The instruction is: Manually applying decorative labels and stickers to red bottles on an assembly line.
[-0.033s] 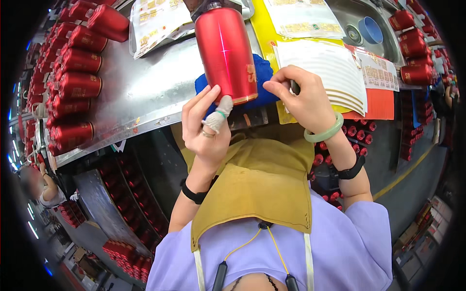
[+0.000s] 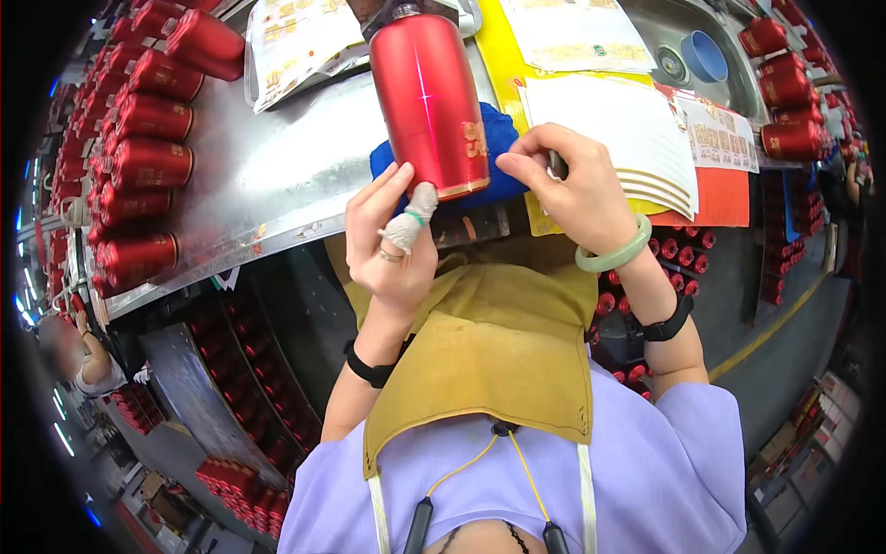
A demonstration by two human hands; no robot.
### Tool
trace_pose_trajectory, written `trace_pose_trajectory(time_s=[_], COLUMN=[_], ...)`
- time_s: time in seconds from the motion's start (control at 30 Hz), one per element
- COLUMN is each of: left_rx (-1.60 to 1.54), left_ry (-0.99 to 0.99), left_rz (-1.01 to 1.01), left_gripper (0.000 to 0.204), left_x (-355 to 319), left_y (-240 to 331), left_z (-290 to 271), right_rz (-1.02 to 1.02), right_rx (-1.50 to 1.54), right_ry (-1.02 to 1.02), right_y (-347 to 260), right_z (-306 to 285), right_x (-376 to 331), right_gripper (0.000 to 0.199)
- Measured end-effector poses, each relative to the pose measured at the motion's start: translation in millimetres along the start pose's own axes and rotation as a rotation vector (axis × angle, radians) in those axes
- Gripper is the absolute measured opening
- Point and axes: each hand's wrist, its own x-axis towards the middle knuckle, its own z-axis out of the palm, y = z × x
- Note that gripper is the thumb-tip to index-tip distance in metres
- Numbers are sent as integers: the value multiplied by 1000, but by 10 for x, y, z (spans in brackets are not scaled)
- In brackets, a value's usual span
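Note:
A glossy red bottle (image 2: 426, 97) lies with its neck pointing away from me, over a blue cloth (image 2: 501, 138). Gold decoration shows on its right side near the base. My left hand (image 2: 392, 231) grips the bottle's near end at its left edge. One digit of that hand is wrapped in grey-white cloth with a green band and presses on the base rim. Just right of the bottle is my right hand (image 2: 577, 180), its thumb and index finger brought together. Something dark shows in its curled fingers, too covered to name.
Red bottles (image 2: 152, 162) are stacked along the left of the metal bench (image 2: 240, 175). White printed sheets (image 2: 614, 138) lie on yellow backing at right. A blue bowl (image 2: 704, 57) sits in the sink (image 2: 651, 23). Another person (image 2: 92, 360) is at far left.
The bottle has turned slightly, bringing its gold decoration a little further left. My right hand has shifted slightly left; my left hand stays at the base.

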Motion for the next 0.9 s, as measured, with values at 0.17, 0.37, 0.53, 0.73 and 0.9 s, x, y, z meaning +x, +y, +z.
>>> trace_pose_trajectory(time_s=[0.17,0.37,0.53,0.73,0.9], left_rx=[-137,-122,-142,-132,-141], left_ry=[84,26,29,29,34], left_rz=[-196,-124,-160,-157,-147], left_gripper=[29,37,36,36,37], left_x=[-91,-106,-133,-140,-153], left_y=[4,-33,-36,-37,-50], left_z=[72,52,55,51,66], right_rz=[207,354,292,283,375], right_rx=[301,467,406,386,522], right_ry=[-93,-218,-258,-247,-245], right_y=[-196,-106,-44,-65,-78], right_z=[184,126,131,134,121], right_x=[-40,14,18,22,42], right_gripper=[35,33,24,24,30])
